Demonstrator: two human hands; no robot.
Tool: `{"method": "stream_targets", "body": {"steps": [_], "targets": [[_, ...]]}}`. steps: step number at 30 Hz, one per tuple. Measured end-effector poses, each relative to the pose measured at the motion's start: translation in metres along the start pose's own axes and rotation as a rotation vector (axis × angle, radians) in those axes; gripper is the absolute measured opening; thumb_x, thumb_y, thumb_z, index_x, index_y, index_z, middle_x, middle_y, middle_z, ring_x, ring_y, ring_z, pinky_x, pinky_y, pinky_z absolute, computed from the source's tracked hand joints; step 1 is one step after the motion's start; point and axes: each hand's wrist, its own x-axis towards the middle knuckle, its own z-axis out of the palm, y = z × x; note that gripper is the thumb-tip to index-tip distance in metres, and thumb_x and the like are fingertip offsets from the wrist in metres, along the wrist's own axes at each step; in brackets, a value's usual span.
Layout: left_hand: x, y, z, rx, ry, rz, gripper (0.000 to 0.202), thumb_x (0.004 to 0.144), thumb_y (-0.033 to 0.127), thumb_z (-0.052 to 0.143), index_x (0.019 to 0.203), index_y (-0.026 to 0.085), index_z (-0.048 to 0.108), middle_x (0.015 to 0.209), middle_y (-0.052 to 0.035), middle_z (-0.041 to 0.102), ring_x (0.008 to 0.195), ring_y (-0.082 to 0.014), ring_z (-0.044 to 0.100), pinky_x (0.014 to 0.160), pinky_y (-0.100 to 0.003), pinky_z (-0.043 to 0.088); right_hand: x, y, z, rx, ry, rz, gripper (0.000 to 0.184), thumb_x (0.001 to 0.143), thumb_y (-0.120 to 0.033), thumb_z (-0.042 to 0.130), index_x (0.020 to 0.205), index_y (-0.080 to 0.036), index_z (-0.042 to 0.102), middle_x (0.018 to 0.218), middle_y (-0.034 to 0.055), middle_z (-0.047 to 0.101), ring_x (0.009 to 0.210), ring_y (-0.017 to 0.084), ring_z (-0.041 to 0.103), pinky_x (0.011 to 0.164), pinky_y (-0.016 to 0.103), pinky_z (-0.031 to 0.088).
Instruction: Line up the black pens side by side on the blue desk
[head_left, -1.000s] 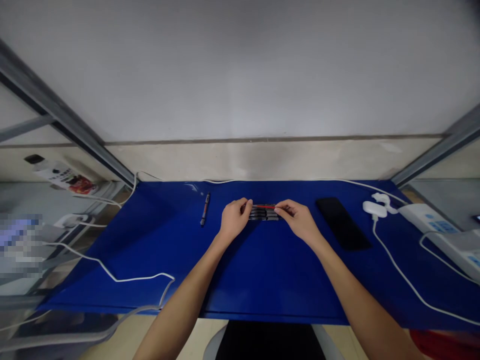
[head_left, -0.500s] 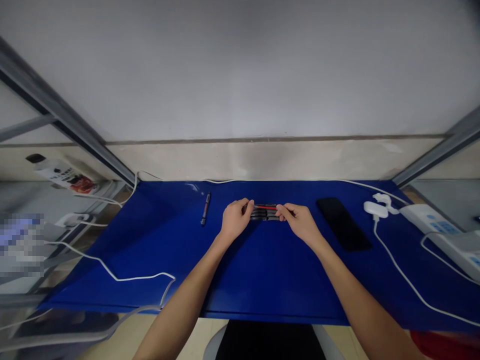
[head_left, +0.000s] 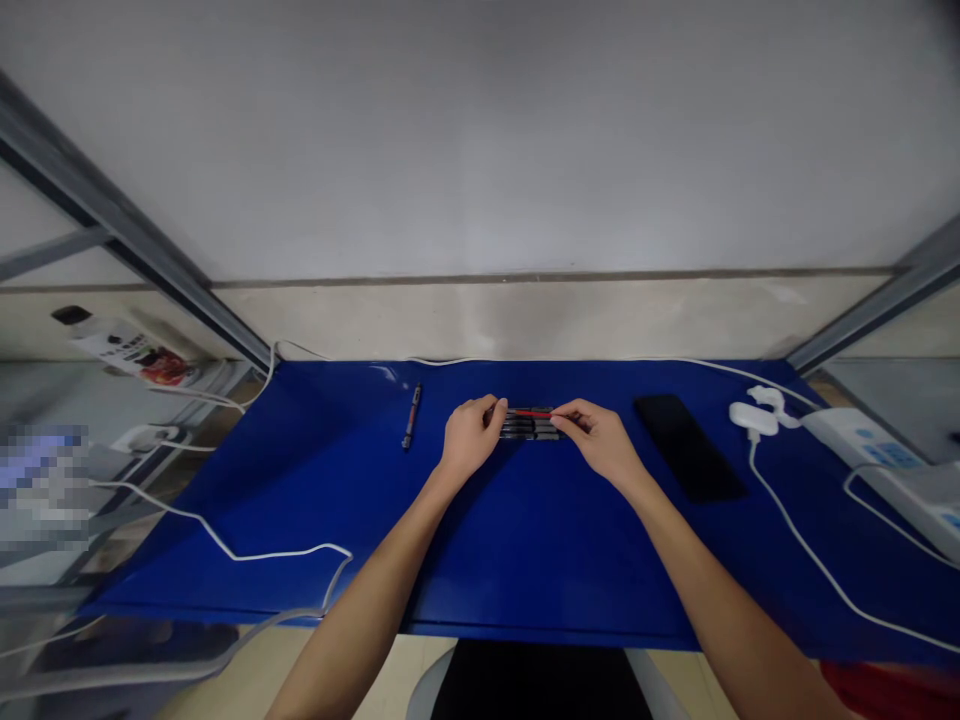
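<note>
Left hand (head_left: 471, 437) and right hand (head_left: 600, 440) both curled, fingertips pinching opposite ends of a red pen (head_left: 532, 413), which lies along the far edge of a row of black markers (head_left: 531, 430) on a blue tabletop (head_left: 300, 560). Single marker (head_left: 410, 416) to left; black smartphone (head_left: 688, 461) to right.

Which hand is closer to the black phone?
The right hand is closer: it sits just left of the black phone, not touching it. The left hand is farther away, on the other side of the row of pens.
</note>
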Motion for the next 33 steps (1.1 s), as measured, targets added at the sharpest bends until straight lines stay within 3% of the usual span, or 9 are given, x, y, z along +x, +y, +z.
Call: {"method": "stream_targets", "body": {"steps": [4,10,14,19,23,30,33], "targets": [[0.000,0.000,0.001,-0.003,-0.010,0.006,0.041,0.098,0.043,0.037,0.066,0.019,0.047,0.058,0.0013,0.049,0.060,-0.0134,0.047,0.059,-0.026,0.027,0.000,-0.001,-0.001,-0.028,-0.029,-0.001,0.033,0.091,-0.046,0.054,0.074,-0.022,0.068,0.070,0.0035,0.068,0.070,0.020,0.065,0.068,0.033,0.049],[0.000,0.000,0.001,-0.008,-0.012,0.019,0.041,0.098,0.043,0.038,0.066,0.019,0.047,0.058,0.0012,0.048,0.060,-0.0132,0.046,0.059,-0.026,0.027,0.001,0.000,-0.001,-0.006,0.029,0.001,0.022,0.085,-0.043,0.063,0.088,-0.022,0.068,0.080,0.0037,0.070,0.068,0.019,0.064,0.065,0.032,0.049],[0.000,0.001,0.000,-0.001,-0.013,0.016,0.042,0.099,0.043,0.037,0.066,0.019,0.047,0.059,0.0010,0.048,0.060,-0.0132,0.046,0.059,-0.026,0.027,0.000,-0.002,-0.001,-0.035,-0.011,0.001,0.032,0.090,-0.047,0.055,0.075,-0.022,0.067,0.069,0.0035,0.067,0.068,0.020,0.065,0.066,0.032,0.049],[-0.001,0.000,0.001,0.015,-0.016,0.027,0.042,0.099,0.043,0.036,0.067,0.019,0.046,0.059,0.0016,0.048,0.061,-0.0131,0.047,0.059,-0.026,0.027,0.000,0.000,0.001,-0.048,0.053,-0.037,0.024,0.086,-0.044,0.062,0.087,-0.021,0.068,0.083,0.0047,0.071,0.069,0.019,0.065,0.063,0.032,0.049],[-0.001,-0.001,0.001,0.058,-0.026,0.028,0.042,0.100,0.044,0.035,0.067,0.019,0.045,0.059,0.0016,0.048,0.061,-0.0135,0.048,0.059,-0.027,0.028,0.000,-0.002,0.000,-0.051,0.012,-0.023,0.030,0.091,-0.045,0.055,0.077,-0.021,0.068,0.075,0.0039,0.070,0.071,0.020,0.066,0.067,0.032,0.049],[-0.005,0.010,0.000,0.253,-0.173,0.279,0.039,0.103,0.040,0.027,0.082,0.020,0.054,0.077,-0.0026,0.063,0.075,-0.0182,0.054,0.071,-0.030,0.034,-0.002,-0.004,0.003,-0.033,-0.036,-0.083,0.016,0.088,-0.037,0.062,0.087,-0.023,0.070,0.085,0.0021,0.070,0.071,0.018,0.063,0.064,0.030,0.047],[-0.008,0.014,0.003,0.267,-0.219,0.321,0.038,0.103,0.040,0.027,0.089,0.020,0.055,0.086,-0.0036,0.066,0.081,-0.0192,0.055,0.073,-0.031,0.035,-0.003,-0.004,0.008,-0.042,-0.082,-0.122,0.017,0.089,-0.037,0.061,0.089,-0.024,0.071,0.087,0.0021,0.070,0.073,0.017,0.063,0.066,0.030,0.047]]}}
